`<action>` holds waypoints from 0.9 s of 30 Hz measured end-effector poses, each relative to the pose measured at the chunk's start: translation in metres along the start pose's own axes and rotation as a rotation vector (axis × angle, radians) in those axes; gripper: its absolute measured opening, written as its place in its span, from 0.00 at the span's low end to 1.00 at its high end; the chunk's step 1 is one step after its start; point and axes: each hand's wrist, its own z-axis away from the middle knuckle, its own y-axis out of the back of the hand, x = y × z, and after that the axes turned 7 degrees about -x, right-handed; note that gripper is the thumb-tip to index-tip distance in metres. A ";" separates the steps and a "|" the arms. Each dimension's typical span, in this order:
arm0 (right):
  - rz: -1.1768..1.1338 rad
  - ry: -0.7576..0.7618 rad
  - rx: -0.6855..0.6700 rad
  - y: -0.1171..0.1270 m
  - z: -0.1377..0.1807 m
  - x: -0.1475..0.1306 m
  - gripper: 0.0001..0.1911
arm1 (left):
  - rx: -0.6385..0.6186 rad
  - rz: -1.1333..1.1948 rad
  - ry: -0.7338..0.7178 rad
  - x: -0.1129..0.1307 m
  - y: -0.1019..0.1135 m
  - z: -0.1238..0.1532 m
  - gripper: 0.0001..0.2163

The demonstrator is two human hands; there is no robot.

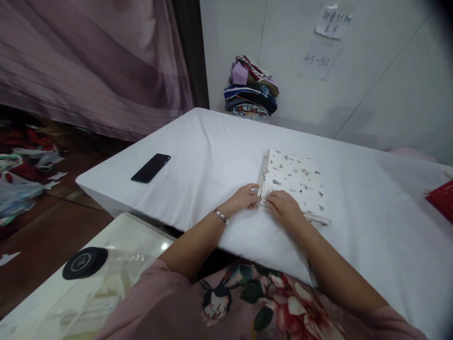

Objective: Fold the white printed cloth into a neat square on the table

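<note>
A folded white cloth (295, 179) with a small scattered print lies flat on the white-covered table in front of me. My left hand (246, 197) is at its near left corner, fingers closed on the layered edge. My right hand (283, 205) rests on the near edge by the same corner, its fingertips curled and pinching the folded layers. The undersides of the fingers and thumbs are partly hidden by the cloth and the hands themselves.
A black phone (151, 168) lies on the table (184, 141) at the left. Folded clothes (251, 89) are stacked by the wall. A black round object (85, 262) and clear plastic sit on a lower white surface. A red item (442, 200) is at the right edge.
</note>
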 end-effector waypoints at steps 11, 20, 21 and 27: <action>-0.277 -0.177 0.127 -0.001 -0.003 -0.003 0.10 | 0.024 -0.007 0.034 0.003 -0.001 0.002 0.22; -0.212 -0.155 0.166 -0.009 -0.011 -0.016 0.09 | 0.033 -0.044 0.033 0.000 0.000 -0.001 0.25; -0.220 -0.150 0.166 -0.009 -0.010 -0.016 0.09 | 0.036 -0.048 0.042 0.000 0.000 0.000 0.25; -0.510 -0.325 0.366 -0.004 -0.007 -0.006 0.10 | 0.062 -0.087 0.036 -0.001 -0.002 0.002 0.25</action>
